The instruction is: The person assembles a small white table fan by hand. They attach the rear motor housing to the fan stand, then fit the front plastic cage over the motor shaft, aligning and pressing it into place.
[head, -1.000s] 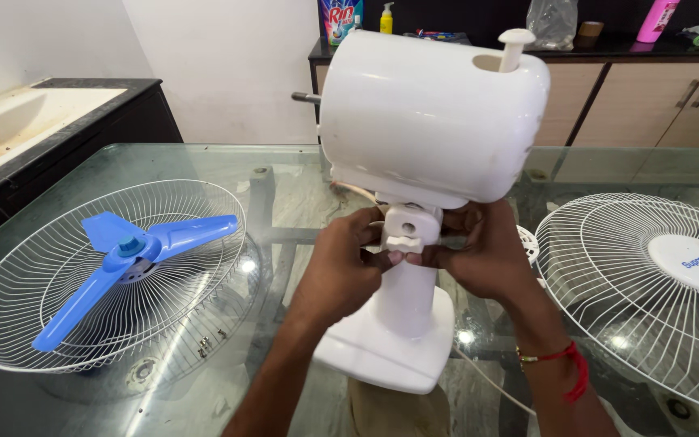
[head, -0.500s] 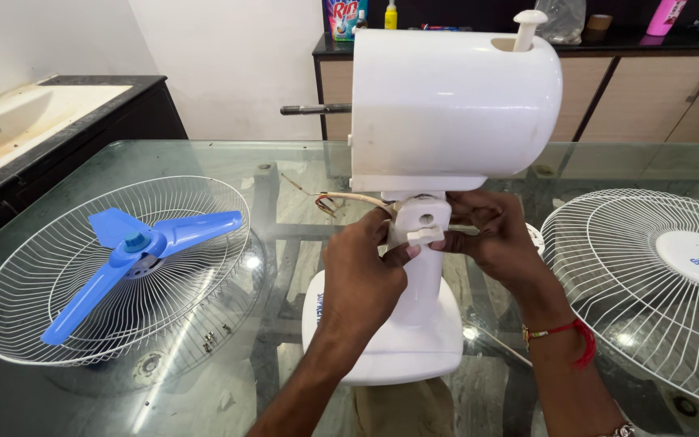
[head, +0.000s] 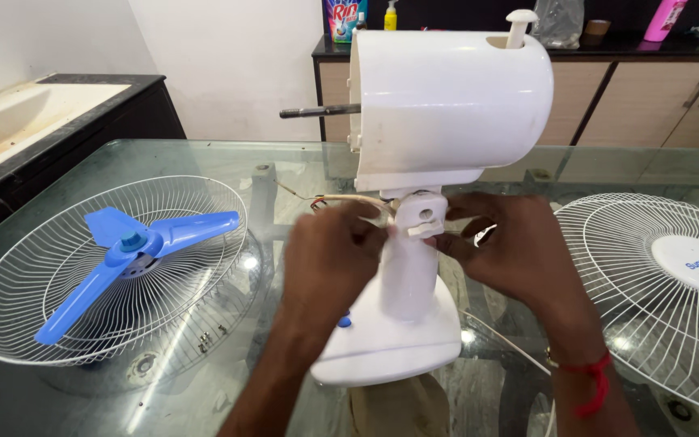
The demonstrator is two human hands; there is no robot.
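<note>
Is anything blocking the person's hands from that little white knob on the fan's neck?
Nothing visible does. The left hand and right hand sit either side of the fan's neck, fingers right at the white knob. A loose cable runs just above the left hand, not between.

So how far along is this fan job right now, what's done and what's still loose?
Done: the white motor housing sits on the stand.
In hand: the left hand and right hand work at the neck joint, beside a loose wire.
Left: the bare shaft carries nothing; the blue blade lies in the left grille, and the second grille lies to the right.
</note>
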